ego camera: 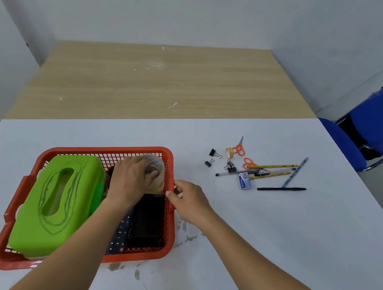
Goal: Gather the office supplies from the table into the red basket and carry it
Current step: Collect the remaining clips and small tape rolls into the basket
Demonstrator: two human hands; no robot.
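Basket (109,149) on the near left of the table (272,232), with tape held inside it.

The tape (159,164) is gripped by the left hand (129,180) in the basket's far right corner, the fingers curled round the roll. The basket's right rim is pinched between thumb and fingers of the right hand (191,202). The left side is filled by a green box (58,204); a dark flat item (148,220) lies at the right. Scissors (238,149), clips (212,152), pens (281,189), pencils (272,166) and an eraser (245,181) are scattered well to the right.
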